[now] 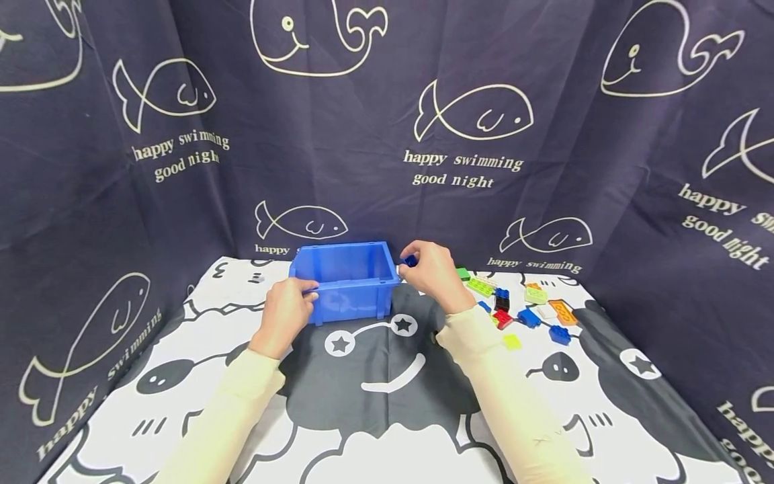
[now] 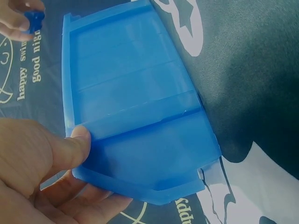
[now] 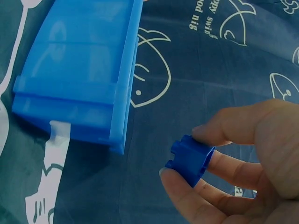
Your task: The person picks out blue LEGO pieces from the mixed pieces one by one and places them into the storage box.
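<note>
- With the right hand (image 1: 432,271), reaching forward?
- Pinching a blue brick (image 3: 189,160) between fingertips (image 3: 176,183), just off the right end of the bin (image 1: 346,304).
- And with the left hand (image 1: 283,316)?
- Gripping the near left corner, curled over.

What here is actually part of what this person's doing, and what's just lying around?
Part of the job:
Blue bin, gripped by the left fingers
Blue brick, pinched in the right fingers
Loose bricks, probably, though not in hand

Just there:
Printed cloth underneath
Dark curtain behind
</note>
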The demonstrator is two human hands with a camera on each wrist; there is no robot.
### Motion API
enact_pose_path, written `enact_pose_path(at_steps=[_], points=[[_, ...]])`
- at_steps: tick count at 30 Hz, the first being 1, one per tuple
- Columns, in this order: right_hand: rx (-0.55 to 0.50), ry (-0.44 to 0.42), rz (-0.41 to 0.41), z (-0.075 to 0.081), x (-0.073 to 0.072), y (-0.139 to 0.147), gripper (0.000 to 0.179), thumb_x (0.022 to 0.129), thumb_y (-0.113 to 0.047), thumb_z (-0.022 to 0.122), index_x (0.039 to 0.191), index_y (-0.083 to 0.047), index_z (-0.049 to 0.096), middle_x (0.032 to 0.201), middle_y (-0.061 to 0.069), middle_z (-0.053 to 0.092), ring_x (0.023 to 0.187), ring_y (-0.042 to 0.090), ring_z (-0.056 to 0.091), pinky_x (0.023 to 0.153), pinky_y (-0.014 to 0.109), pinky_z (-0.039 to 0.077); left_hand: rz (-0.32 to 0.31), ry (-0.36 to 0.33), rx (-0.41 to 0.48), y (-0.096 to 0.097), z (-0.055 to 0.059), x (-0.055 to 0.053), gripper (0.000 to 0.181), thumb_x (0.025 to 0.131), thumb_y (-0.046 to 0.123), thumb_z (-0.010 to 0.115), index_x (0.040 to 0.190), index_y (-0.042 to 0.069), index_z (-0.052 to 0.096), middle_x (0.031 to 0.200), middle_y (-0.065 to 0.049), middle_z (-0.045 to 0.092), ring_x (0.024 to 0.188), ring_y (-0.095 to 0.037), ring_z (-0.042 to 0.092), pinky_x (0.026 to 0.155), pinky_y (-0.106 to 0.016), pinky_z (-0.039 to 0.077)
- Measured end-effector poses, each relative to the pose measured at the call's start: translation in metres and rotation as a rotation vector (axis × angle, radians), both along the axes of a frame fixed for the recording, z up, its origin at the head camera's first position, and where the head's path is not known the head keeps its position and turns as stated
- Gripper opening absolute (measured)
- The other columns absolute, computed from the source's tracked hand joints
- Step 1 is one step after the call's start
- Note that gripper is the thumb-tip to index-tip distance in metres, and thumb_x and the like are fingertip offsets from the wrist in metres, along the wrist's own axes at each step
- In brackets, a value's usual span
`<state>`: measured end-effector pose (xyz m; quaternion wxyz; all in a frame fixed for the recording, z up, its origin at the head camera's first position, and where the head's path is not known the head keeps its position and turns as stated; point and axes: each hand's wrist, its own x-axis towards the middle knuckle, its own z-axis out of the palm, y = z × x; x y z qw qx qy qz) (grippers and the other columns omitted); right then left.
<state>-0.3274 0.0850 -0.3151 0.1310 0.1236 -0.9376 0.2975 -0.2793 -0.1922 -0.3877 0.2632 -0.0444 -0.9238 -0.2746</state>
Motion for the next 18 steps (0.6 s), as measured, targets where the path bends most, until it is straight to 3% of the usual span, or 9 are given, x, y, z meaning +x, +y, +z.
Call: enact_pose_path(at_steps=[18], points=[[0.002,0.03,0.064,0.014,-0.011,-0.042,0.027,0.085,-0.019,0.074,0.111,-0.014,0.075,0.105,0.006,0.073,0.09,0.027,0.062,0.081,0.041,0.053,0.005,-0.008,-0.001,-0.001,-0.002,-0.001,0.024,0.084,0.002,0.075,0.107,0.004,0.081,0.101,-0.019,0.078,0.097,-0.044,0.073,0.085,-0.055,0.055]])
